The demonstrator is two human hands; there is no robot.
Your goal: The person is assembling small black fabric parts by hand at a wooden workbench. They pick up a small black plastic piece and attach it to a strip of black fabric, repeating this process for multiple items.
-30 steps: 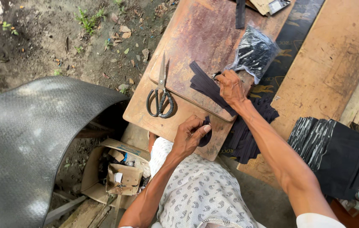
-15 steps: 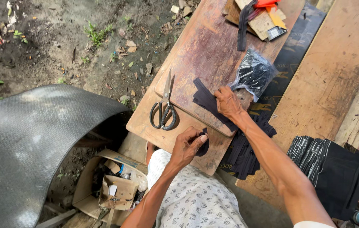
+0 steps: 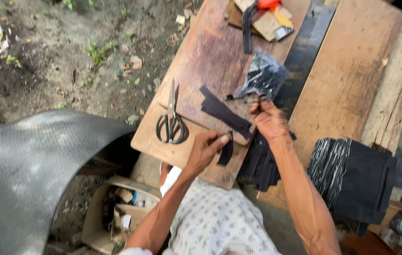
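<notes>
My left hand [image 3: 206, 148] pinches a small dark strip piece [image 3: 226, 152] at the near edge of a wooden cutting board [image 3: 196, 85]. My right hand [image 3: 268, 119] reaches into a crumpled black plastic bag [image 3: 262, 75], its fingers closed on the bag's edge. A long black rubber strip [image 3: 224, 113] lies across a smaller board between both hands. Black-handled scissors [image 3: 171, 120] rest on the board to the left of my left hand.
A pile of black strips [image 3: 260, 163] sits under my right forearm. Stacked black sheets [image 3: 352, 177] lie at right on wooden planks [image 3: 347, 75]. A grey rubber sheet [image 3: 26, 174] curves at left, a cardboard box [image 3: 116, 212] below, tools [image 3: 262, 16] at the far end.
My right hand has moved off the strip toward the plastic bag. My left hand stays at the board's near edge with the small piece. The view has shifted slightly.
</notes>
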